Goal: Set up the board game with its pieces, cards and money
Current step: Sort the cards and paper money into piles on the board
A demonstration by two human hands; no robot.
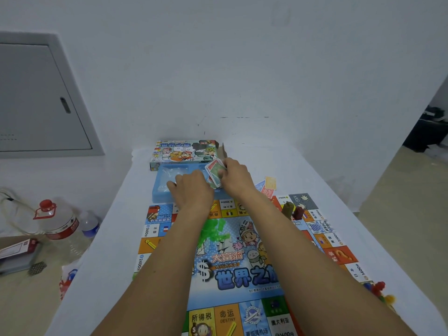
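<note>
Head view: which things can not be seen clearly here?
- Blue tray: left hand and right hand hide its contents.
- Cards in the right hand: print too blurred.
- Game board: forearms cover parts; bottom edge cuts it.
- Coloured pieces: blurred.

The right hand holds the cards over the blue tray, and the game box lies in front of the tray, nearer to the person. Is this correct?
Not quite. In the head view the right hand holds the cards over the blue tray, but the box lies behind the tray, toward the wall.
</note>
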